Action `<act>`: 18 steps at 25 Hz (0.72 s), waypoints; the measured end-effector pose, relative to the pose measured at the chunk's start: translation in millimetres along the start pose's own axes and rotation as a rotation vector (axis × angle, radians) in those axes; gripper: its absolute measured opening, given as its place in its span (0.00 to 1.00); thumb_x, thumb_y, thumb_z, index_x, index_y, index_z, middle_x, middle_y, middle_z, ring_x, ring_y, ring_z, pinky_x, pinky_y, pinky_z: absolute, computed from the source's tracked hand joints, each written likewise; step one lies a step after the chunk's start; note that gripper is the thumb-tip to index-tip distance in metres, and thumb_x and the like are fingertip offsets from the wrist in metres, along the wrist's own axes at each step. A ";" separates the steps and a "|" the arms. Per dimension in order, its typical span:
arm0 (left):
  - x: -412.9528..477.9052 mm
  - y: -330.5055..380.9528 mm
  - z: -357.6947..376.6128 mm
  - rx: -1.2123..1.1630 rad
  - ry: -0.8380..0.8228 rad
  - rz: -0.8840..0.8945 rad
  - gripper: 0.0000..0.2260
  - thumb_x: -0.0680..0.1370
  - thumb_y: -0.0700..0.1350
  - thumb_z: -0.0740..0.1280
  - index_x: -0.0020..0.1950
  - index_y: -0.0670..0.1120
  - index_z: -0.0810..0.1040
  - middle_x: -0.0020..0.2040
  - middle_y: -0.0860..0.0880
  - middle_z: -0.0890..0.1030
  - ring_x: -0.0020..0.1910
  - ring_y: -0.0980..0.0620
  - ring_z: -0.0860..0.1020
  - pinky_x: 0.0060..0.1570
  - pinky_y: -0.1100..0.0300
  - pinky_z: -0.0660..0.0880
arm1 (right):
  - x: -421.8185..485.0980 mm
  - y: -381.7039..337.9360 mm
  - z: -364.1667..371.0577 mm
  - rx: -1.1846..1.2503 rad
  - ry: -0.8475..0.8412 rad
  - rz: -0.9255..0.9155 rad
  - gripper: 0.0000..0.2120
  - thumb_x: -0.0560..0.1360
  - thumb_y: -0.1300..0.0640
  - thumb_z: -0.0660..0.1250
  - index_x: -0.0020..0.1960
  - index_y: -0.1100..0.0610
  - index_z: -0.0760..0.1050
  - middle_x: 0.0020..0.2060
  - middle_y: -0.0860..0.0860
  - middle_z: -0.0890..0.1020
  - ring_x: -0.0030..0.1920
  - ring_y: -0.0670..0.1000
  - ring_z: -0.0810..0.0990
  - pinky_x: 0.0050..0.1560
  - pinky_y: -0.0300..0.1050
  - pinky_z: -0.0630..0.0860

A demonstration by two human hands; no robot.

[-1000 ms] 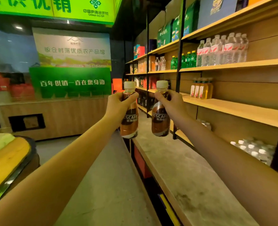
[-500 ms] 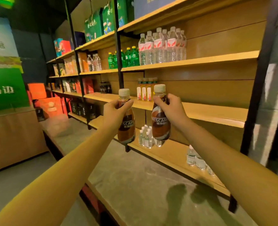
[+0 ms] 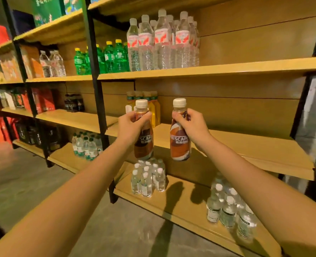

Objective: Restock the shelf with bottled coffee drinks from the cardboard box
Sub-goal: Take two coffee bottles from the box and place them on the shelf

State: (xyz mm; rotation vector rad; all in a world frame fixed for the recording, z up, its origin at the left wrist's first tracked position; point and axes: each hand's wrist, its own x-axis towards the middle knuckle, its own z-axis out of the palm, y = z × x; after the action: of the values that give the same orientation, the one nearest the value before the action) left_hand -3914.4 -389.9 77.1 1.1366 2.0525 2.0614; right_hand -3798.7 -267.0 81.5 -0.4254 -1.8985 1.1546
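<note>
My left hand (image 3: 130, 127) grips the left bottle (image 3: 144, 145) at its shoulder, and my right hand (image 3: 194, 127) grips the right bottle (image 3: 179, 145) the same way. Both are upright in the air before the shelf (image 3: 246, 145) beyond my knuckles. Full, smooth plastic: probably weighty and slippery, so the narrowing under the cap looks like the safest hold.

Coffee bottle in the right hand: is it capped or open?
Capped: a cream cap tops the coffee bottle, above the right hand.

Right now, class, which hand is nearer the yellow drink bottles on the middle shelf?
Left. The left hand holds its coffee bottle in front of the yellow drink bottles; the right hand holds another coffee bottle to their right.
</note>
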 end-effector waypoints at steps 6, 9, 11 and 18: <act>115.9 -67.1 24.1 -0.109 -0.205 0.020 0.08 0.75 0.49 0.68 0.51 0.47 0.76 0.45 0.52 0.79 0.46 0.54 0.77 0.48 0.60 0.74 | 76.4 52.8 39.2 -0.072 0.163 0.045 0.08 0.77 0.52 0.63 0.52 0.56 0.73 0.42 0.47 0.79 0.44 0.45 0.79 0.42 0.36 0.74; 174.0 -96.5 37.0 -0.138 -0.328 -0.017 0.15 0.75 0.50 0.68 0.60 0.46 0.75 0.53 0.50 0.79 0.53 0.51 0.77 0.55 0.54 0.74 | 114.5 75.0 63.8 -0.117 0.248 0.083 0.09 0.77 0.52 0.62 0.55 0.54 0.72 0.45 0.46 0.79 0.46 0.43 0.78 0.45 0.36 0.74; 205.6 -115.3 47.1 -0.143 -0.381 -0.032 0.18 0.75 0.51 0.68 0.63 0.47 0.74 0.58 0.48 0.79 0.57 0.50 0.77 0.58 0.52 0.73 | 136.5 86.9 76.0 -0.128 0.304 0.100 0.09 0.78 0.53 0.62 0.55 0.54 0.72 0.47 0.48 0.79 0.48 0.45 0.78 0.48 0.40 0.74; 262.9 -158.9 81.4 -0.258 -0.475 -0.055 0.14 0.75 0.49 0.69 0.59 0.47 0.77 0.53 0.51 0.80 0.53 0.53 0.78 0.55 0.54 0.74 | 191.7 118.9 88.6 -0.157 0.392 0.170 0.06 0.78 0.53 0.61 0.54 0.53 0.70 0.46 0.46 0.77 0.46 0.43 0.76 0.52 0.42 0.72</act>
State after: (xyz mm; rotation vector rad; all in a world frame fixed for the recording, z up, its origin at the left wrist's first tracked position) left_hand -4141.5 -169.3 50.8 1.3402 1.5337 1.7469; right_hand -3997.1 -130.1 56.0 -0.8499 -1.6341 0.9474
